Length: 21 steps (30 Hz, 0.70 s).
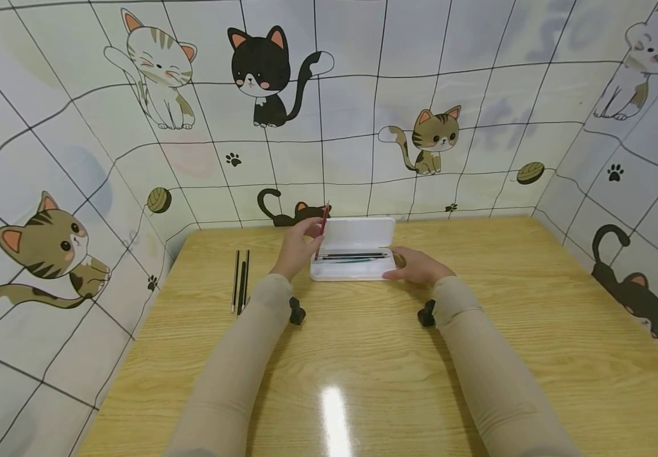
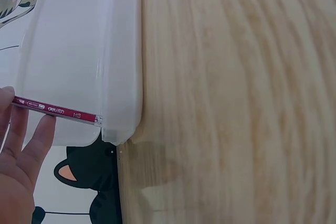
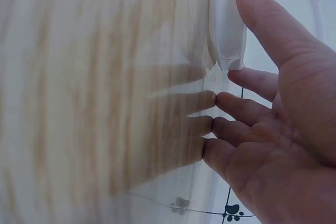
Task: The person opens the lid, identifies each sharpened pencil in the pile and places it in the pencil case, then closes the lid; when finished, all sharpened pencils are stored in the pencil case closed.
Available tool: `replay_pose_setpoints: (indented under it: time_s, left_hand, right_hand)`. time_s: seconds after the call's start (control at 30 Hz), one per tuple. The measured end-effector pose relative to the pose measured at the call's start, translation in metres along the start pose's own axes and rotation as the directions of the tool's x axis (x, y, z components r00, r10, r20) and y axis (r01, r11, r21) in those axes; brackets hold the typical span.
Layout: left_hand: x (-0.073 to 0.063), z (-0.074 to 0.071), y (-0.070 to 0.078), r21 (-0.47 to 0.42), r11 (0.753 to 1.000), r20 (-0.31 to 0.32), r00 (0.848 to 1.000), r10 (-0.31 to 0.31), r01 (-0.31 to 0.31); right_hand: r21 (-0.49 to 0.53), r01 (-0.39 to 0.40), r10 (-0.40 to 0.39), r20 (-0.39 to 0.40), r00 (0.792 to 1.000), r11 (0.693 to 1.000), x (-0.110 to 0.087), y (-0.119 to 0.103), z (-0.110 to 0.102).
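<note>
A white pencil case [image 1: 340, 277] lies on the table with its lid [image 1: 357, 232] raised at the back. Several dark pencils [image 1: 354, 256] and a greenish one lie lengthwise inside. My left hand [image 1: 296, 249] pinches a red pencil [image 1: 324, 221] by its upper part, between thumb and fingers; "HB" is printed on it in the left wrist view. This pencil stands steeply tilted, its lower end at the case's left end. At the opposite end, my right hand [image 1: 420, 266] holds the case, the thumb on its wall and the index fingertip by the corner.
To the left of the case, several dark pencils [image 1: 242, 285] lie side by side, pointing away from me. Behind the wooden table [image 1: 375, 355] hangs a wall covering [image 1: 352, 114] printed with cats. A black wrist mount [image 1: 297, 311] sits under each sleeve.
</note>
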<state>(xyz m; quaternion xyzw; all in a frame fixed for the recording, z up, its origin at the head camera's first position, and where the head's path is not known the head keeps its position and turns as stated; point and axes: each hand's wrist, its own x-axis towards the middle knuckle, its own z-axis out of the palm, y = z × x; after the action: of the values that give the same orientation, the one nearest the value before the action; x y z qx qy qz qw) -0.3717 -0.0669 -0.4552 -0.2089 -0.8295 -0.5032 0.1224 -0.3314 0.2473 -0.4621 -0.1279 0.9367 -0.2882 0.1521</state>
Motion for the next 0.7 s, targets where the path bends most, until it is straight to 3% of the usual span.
replay_pose_setpoints:
  time_s: [0.27, 0.43, 0.7]
  left_hand:
    - [-0.0012, 0.0027, -0.0028, 0.021, 1.000, 0.056, 0.998, -0.023, 0.022]
    - [-0.0001, 0.0033, -0.0046, 0.021, 1.000, 0.074, 0.997, -0.007, 0.005]
    - [0.0013, 0.0074, 0.0003, 0.052, 0.999, 0.114, 0.993, -0.017, 0.011]
  right_hand:
    - [0.004, -0.004, 0.004, 0.002, 1.000, 1.000, -0.0003, 0.0003, -0.0006]
    - [0.005, -0.011, 0.011, 0.003, 1.000, 1.000, -0.0018, -0.0014, -0.0011]
    - [0.020, -0.013, 0.013, 0.004, 1.000, 1.000, -0.0001, 0.0009, -0.0004]
